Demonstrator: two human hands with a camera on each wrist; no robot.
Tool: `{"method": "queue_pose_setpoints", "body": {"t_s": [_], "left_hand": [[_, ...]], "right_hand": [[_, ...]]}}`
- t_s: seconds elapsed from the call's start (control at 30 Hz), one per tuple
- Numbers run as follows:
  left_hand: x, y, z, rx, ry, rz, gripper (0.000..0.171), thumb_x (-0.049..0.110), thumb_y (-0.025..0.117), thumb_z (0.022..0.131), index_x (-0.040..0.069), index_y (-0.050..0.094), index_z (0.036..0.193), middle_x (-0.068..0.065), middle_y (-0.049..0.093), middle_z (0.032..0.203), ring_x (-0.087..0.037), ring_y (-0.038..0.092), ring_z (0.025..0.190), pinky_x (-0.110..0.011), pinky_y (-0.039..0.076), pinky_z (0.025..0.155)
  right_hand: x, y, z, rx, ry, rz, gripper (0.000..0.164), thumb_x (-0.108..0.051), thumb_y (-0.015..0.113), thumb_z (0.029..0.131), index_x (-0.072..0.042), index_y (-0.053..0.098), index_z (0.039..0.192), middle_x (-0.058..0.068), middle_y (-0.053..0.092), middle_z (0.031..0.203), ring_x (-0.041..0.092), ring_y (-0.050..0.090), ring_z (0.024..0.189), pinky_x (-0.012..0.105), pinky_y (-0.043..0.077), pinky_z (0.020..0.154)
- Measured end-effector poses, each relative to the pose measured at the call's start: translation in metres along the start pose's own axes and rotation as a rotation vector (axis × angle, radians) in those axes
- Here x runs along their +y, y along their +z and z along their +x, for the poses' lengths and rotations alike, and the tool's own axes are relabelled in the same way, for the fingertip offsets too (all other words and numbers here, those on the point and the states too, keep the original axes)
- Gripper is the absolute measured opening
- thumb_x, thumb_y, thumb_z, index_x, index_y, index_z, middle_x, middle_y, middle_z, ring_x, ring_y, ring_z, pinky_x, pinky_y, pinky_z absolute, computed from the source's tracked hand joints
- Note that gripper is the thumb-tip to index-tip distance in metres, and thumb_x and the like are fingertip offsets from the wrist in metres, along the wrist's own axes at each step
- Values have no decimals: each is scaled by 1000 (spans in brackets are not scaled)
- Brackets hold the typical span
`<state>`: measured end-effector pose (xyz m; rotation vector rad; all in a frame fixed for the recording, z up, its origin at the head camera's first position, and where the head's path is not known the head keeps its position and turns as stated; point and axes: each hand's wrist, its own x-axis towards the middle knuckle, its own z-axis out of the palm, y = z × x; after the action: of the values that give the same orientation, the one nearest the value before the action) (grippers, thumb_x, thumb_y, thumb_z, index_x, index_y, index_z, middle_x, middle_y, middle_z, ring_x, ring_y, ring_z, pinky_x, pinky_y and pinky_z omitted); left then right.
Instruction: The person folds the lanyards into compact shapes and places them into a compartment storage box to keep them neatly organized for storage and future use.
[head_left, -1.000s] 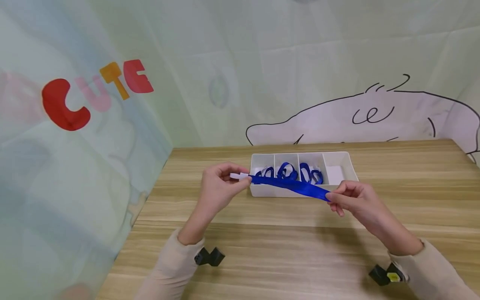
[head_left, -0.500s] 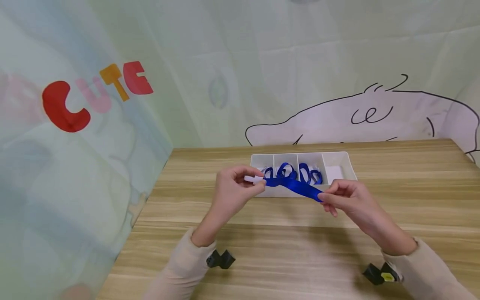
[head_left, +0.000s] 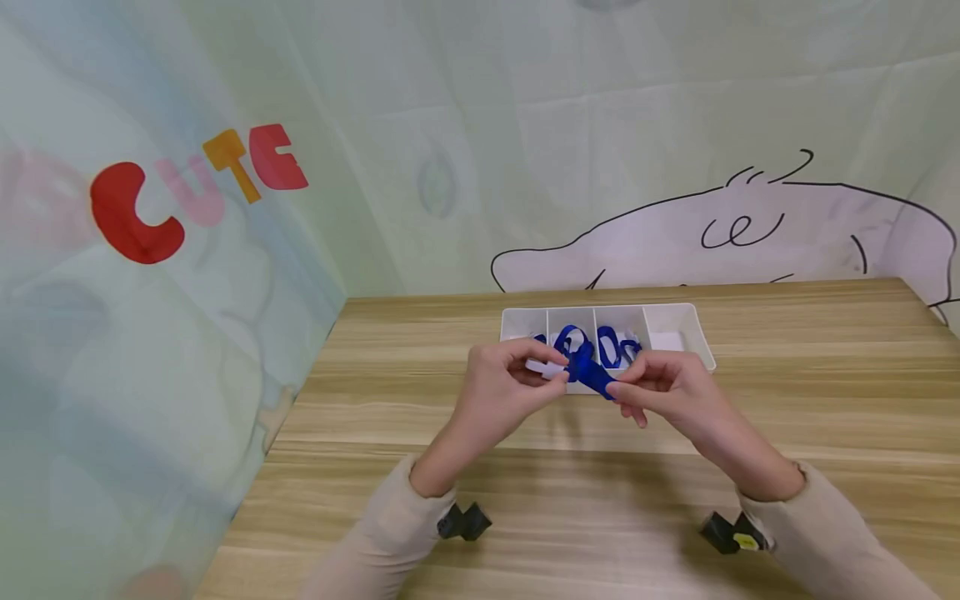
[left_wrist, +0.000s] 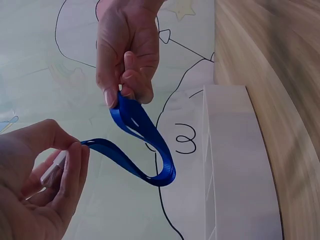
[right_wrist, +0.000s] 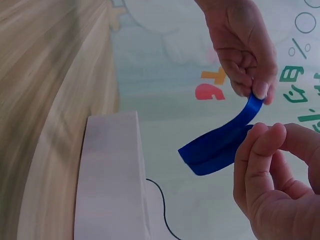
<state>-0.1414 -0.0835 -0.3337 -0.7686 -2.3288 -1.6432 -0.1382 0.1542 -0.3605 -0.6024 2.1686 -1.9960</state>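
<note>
A blue lanyard [head_left: 592, 379] is held up between both hands, in front of the white divided box. My left hand [head_left: 506, 383] pinches the end with a white plastic clip [head_left: 543, 367], most of which sits inside the hand. With thumb and fingers, my right hand [head_left: 671, 387] pinches the other end. The left wrist view shows the doubled strap [left_wrist: 164, 170] sagging in a bend between the hands. In the right wrist view the strap [right_wrist: 215, 150] folds over at a free edge, away from the table.
The white box [head_left: 693, 329] stands towards the back of the wooden table [head_left: 405, 333]. Coiled blue lanyards [head_left: 609, 346] lie in its left and middle compartments. A printed curtain [head_left: 420, 125] hangs behind and to the left.
My hands have come closer together, the left moving right and the right moving slightly left. The lanyard, stretched nearly straight before, now bends between them.
</note>
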Motion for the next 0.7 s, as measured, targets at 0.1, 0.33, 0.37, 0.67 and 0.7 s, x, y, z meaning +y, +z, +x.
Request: {"method": "queue_pose_setpoints", "body": {"t_s": [0.1, 0.33, 0.37, 0.67, 0.7], "left_hand": [[2, 5, 2, -16, 40, 5, 12, -5, 78, 79, 1, 75, 89, -8, 73, 86, -8, 70, 70, -28, 60, 62], [5, 12, 2, -59, 104, 46, 12, -4, 77, 81, 0, 74, 92, -11, 73, 89, -11, 72, 74, -23, 58, 64], [5, 12, 2, -63, 111, 51, 12, -4, 77, 82, 0, 74, 92, -12, 73, 89, -13, 72, 75, -23, 58, 65], [6, 15, 2, -70, 197, 138, 12, -6, 75, 84, -3, 73, 95, -12, 74, 92, -17, 73, 77, -18, 56, 68], [6, 15, 2, -68, 206, 147, 12, -6, 75, 84, -3, 73, 96, -12, 74, 93, -17, 73, 78, -17, 56, 68]], "right_hand": [[-2, 4, 3, -5, -11, -10, 13, -3, 68, 94, 8, 64, 89, 9, 65, 70, 17, 58, 55, 29, 53, 54], [-7, 12, 7, -5, -24, -1, 13, -4, 68, 94, 8, 65, 90, 12, 65, 71, 18, 59, 58, 29, 55, 60], [-7, 13, 7, -3, -25, 1, 13, -4, 68, 94, 8, 65, 91, 13, 66, 72, 18, 59, 58, 29, 55, 61], [-8, 20, 7, 51, -15, 52, 15, -5, 65, 96, 11, 66, 95, 15, 69, 78, 16, 63, 62, 28, 57, 69], [-8, 21, 7, 57, -12, 61, 16, -5, 65, 97, 11, 65, 95, 14, 69, 78, 16, 63, 63, 28, 57, 70]]}}
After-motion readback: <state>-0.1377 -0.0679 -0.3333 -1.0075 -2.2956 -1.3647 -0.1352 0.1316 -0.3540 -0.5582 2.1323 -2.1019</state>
